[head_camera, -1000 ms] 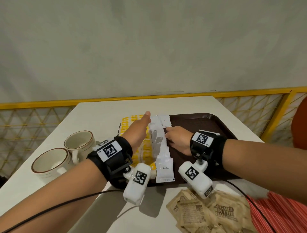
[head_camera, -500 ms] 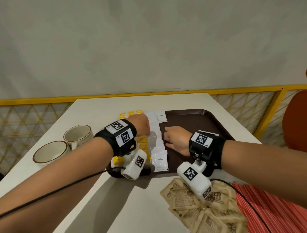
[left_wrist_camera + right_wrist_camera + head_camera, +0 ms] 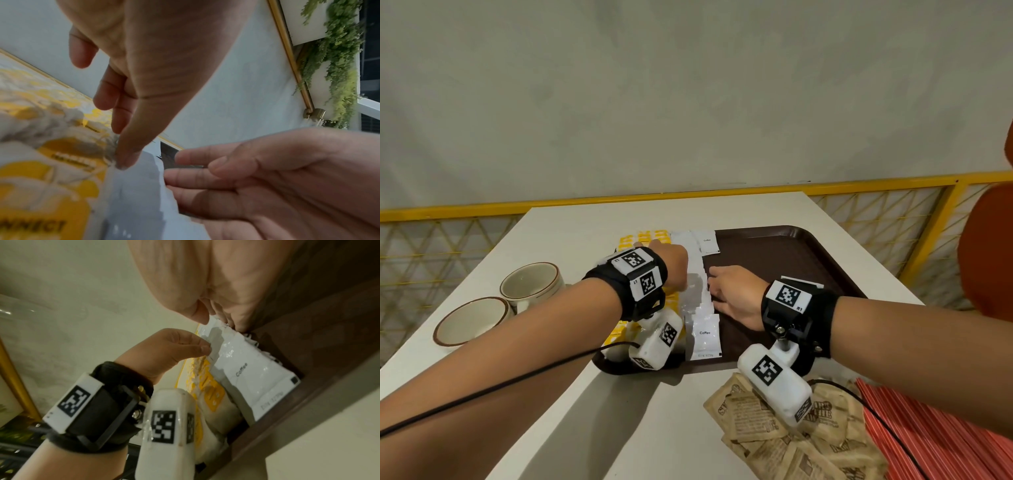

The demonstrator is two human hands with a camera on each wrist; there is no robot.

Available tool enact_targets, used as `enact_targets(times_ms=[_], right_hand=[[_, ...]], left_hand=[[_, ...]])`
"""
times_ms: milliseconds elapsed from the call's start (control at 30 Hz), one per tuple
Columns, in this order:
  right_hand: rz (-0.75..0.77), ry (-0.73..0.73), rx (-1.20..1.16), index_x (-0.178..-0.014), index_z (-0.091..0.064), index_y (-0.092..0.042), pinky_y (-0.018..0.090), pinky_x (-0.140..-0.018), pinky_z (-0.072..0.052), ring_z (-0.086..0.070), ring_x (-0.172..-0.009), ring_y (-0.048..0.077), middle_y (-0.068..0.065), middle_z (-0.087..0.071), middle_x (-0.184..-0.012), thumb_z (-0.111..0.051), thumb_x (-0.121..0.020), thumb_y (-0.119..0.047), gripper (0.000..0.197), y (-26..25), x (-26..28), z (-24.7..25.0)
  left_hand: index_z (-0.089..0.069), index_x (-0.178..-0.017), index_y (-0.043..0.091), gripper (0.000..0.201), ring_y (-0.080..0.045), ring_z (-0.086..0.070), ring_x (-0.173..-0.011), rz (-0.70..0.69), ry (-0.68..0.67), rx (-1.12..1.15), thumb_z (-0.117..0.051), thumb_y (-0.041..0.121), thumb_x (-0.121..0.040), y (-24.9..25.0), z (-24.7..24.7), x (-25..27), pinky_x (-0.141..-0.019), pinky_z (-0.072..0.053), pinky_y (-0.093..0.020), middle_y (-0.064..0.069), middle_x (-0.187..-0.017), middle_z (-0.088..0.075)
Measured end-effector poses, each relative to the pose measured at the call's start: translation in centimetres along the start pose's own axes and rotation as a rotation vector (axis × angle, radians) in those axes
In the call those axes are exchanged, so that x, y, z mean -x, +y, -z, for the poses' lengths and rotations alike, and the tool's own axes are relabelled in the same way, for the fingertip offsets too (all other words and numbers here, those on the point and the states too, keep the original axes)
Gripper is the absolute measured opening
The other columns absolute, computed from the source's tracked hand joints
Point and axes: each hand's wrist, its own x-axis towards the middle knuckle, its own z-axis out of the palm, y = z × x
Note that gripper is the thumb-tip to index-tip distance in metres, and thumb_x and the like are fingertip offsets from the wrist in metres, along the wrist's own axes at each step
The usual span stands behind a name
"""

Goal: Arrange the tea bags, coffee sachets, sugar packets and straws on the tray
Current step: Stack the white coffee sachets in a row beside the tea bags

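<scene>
Left hand is bent down at the wrist, fingers loosely curled, thumb tip on the left edge of the coffee sachets; holds nothing. Right hand lies flat, fingers straight, pressing the row's right edge. Sachets run near-to-far on the tray, tea bags just left of them. Sugar packets and straws are on the table, near right, off the tray. Vs 1 s ago: L hand was stretched out over the row, now pulled back and turned down; R hand barely moved.
</scene>
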Motion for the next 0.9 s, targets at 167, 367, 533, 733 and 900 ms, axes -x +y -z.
enact_targets(times_ms=[167,367,533,733,900], right_hand=[[-0.026,-0.008,-0.019,-0.138,-0.034,0.010,0.055,-0.111,-0.026,-0.042,-0.069,0.008,-0.002,-0.043,-0.081,-0.037,-0.095,0.004,0.044,-0.2,0.2,-0.3],[-0.049,0.084,-0.038,-0.139,-0.031,0.010,0.060,-0.110,-0.023,-0.034,-0.068,0.016,0.004,-0.035,-0.071,-0.032,-0.093,0.009,0.045,-0.4,0.7,-1.1],[-0.083,0.094,-0.061,-0.136,-0.026,0.015,0.061,-0.110,-0.017,-0.026,-0.064,0.015,0.003,-0.028,-0.069,-0.030,-0.092,0.011,0.044,-0.5,0.8,-1.0],[-0.124,0.016,-0.167,-0.139,-0.027,0.016,0.050,-0.110,-0.029,-0.043,-0.069,0.008,0.010,-0.050,-0.086,-0.033,-0.094,0.010,0.046,-1.0,2.8,-0.5],[-0.157,0.067,-0.162,-0.132,-0.032,0.020,0.051,-0.110,-0.033,-0.057,-0.096,0.022,0.039,-0.036,-0.137,-0.037,-0.094,0.012,0.040,-0.9,3.8,-1.0]], left_hand=[[-0.069,-0.106,0.019,0.025,-0.024,-0.053,-0.105,-0.029,0.012,-0.005,-0.058,0.033,-0.089,0.2,-0.3,-0.1,-0.081,-0.034,-0.037,0.001,-0.111,-0.066],[-0.070,-0.104,0.020,0.020,-0.023,-0.055,-0.106,-0.024,0.043,0.041,-0.058,0.029,-0.090,0.3,0.0,-0.5,-0.079,-0.036,-0.035,0.002,-0.110,-0.066],[-0.072,-0.097,0.021,0.016,-0.022,-0.057,-0.102,-0.014,0.076,0.130,-0.064,0.028,-0.085,0.0,-0.4,-0.8,-0.081,-0.037,-0.035,0.003,-0.105,-0.068],[-0.074,-0.096,0.019,0.020,-0.015,-0.062,-0.096,-0.051,0.065,0.216,-0.070,0.032,-0.082,-0.9,-0.3,0.1,-0.057,-0.033,-0.023,0.006,-0.098,-0.070],[-0.074,-0.090,0.023,0.019,-0.015,-0.061,-0.093,-0.039,0.067,0.214,-0.072,0.037,-0.078,-1.0,-0.9,0.1,-0.071,-0.038,-0.028,0.009,-0.092,-0.071]])
